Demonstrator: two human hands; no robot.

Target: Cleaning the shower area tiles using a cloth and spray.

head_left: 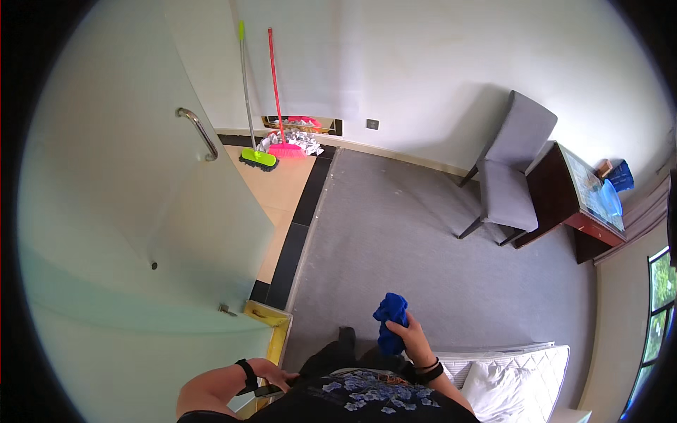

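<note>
My right hand (413, 338) grips a bunched blue cloth (392, 320) in front of my body, above the grey carpet (402, 238). My left hand (271, 371) is low at my side, its fingertips against my dark clothing. Whether it holds anything there cannot be made out. A dark flat object (267, 391) shows just below that hand, too indistinct to name. Beside my left arm stands a frosted glass panel (132, 338), with a yellow-edged frame (276, 338) at its base.
A frosted glass door (132, 185) with a metal handle (200, 133) stands at left. A green-headed broom (259, 157) and a pink broom (285, 150) lean by crumpled litter (304, 141). A grey chair (508, 193) adjoins a wooden desk (555, 195). A mattress (552, 370) lies at lower right.
</note>
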